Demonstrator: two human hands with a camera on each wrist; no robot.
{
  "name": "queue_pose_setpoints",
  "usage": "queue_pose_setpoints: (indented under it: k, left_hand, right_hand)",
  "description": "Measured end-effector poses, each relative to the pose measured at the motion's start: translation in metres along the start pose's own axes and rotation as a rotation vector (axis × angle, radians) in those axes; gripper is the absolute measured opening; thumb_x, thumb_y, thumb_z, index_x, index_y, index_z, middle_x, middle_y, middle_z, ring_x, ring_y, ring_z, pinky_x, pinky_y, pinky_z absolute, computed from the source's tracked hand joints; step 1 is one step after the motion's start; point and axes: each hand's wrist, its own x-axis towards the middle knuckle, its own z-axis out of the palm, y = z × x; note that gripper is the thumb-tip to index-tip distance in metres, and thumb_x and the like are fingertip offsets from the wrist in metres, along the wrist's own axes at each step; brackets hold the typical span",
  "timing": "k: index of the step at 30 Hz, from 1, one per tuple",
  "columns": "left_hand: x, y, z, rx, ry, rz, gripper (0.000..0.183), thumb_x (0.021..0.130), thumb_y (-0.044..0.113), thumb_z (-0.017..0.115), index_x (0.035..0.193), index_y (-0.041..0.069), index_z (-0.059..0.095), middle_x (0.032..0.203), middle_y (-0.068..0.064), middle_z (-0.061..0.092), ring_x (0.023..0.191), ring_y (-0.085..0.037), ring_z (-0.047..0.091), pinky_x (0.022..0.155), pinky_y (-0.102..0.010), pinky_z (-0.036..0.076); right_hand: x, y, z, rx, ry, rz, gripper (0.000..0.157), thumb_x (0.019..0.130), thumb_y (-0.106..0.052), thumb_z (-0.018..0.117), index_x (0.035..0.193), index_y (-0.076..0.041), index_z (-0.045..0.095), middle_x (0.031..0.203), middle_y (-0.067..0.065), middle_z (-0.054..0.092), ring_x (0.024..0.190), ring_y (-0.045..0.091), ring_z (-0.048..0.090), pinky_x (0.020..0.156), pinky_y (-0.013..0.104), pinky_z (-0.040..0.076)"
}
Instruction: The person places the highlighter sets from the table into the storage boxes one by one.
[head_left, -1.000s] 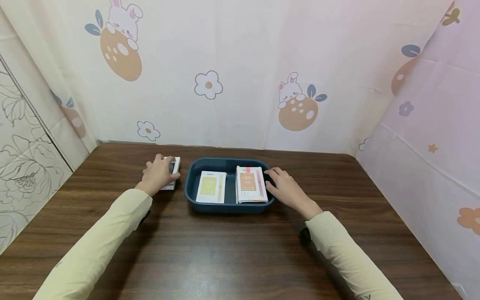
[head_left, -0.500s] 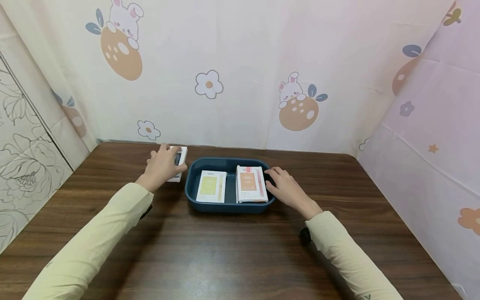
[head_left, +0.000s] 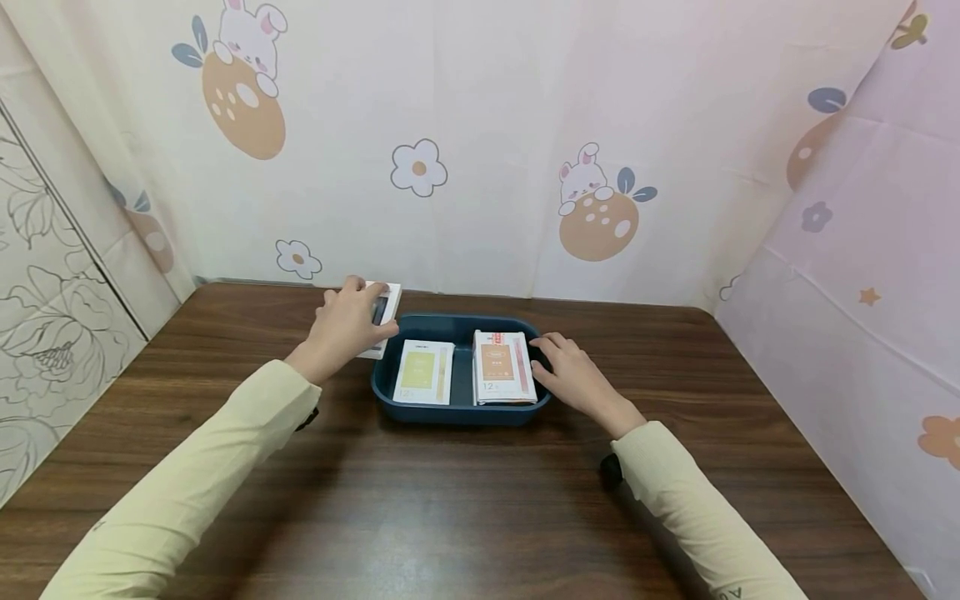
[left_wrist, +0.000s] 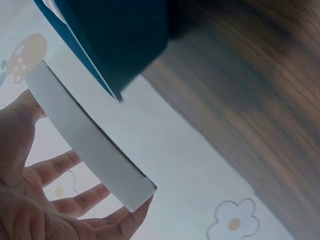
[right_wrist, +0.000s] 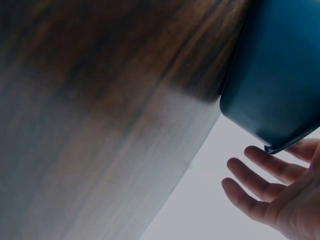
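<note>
My left hand (head_left: pixel 341 329) grips a flat white box (head_left: pixel 392 302) with a dark panel, tilted above the table at the tray's left rim. In the left wrist view, thumb and fingertips hold the box (left_wrist: pixel 90 135) by its opposite edges, clear of the tabletop. The dark blue tray (head_left: pixel 461 414) contains a white box with a yellow-green panel (head_left: pixel 423 372) on the left and a white box with an orange panel (head_left: pixel 498 367) on the right. My right hand (head_left: pixel 576 379) rests at the tray's right rim; its fingers (right_wrist: pixel 250 177) look loosely extended in the right wrist view.
The tray stands on a dark wooden table (head_left: pixel 465 508), near its back edge. Behind it hangs a pale curtain (head_left: pixel 495 225) printed with rabbits and flowers, and more patterned cloth lines both sides.
My left hand has lifted the white box from the table and carried it rightward and back, up to the tray's left rim. My right hand has stayed at the tray's right side.
</note>
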Motion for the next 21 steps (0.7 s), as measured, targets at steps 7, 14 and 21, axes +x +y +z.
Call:
queue_pose_setpoints:
  k: [7, 14, 21]
  left_hand:
    - [-0.003, 0.019, 0.006, -0.014, -0.016, 0.019, 0.062, 0.082, 0.04, 0.063, 0.135, 0.015, 0.043, 0.135, -0.021, 0.036, 0.1, -0.044, 0.044, 0.079, -0.057, 0.044]
    - [-0.008, 0.039, 0.016, -0.01, -0.007, 0.044, 0.061, 0.081, 0.044, 0.064, 0.133, 0.017, 0.046, 0.132, -0.019, 0.04, 0.097, -0.042, 0.047, 0.077, -0.057, 0.047]
    - [-0.012, 0.052, 0.026, 0.002, -0.006, 0.061, 0.061, 0.081, 0.046, 0.061, 0.134, 0.018, 0.045, 0.134, -0.02, 0.039, 0.098, -0.043, 0.048, 0.077, -0.057, 0.047]
  right_hand:
    - [0.0, 0.001, 0.0, 0.002, -0.011, 0.005, 0.042, 0.093, -0.025, 0.046, 0.13, -0.004, 0.047, 0.133, 0.016, 0.045, 0.122, 0.035, 0.043, 0.099, 0.054, 0.035]
    - [0.0, 0.001, 0.0, -0.002, -0.012, 0.011, 0.043, 0.093, -0.026, 0.045, 0.13, -0.003, 0.047, 0.133, 0.017, 0.045, 0.122, 0.036, 0.043, 0.098, 0.055, 0.036]
    - [0.0, 0.001, 0.001, 0.003, 0.003, -0.001, 0.042, 0.093, -0.025, 0.046, 0.129, -0.003, 0.048, 0.131, 0.017, 0.046, 0.121, 0.035, 0.044, 0.097, 0.054, 0.037]
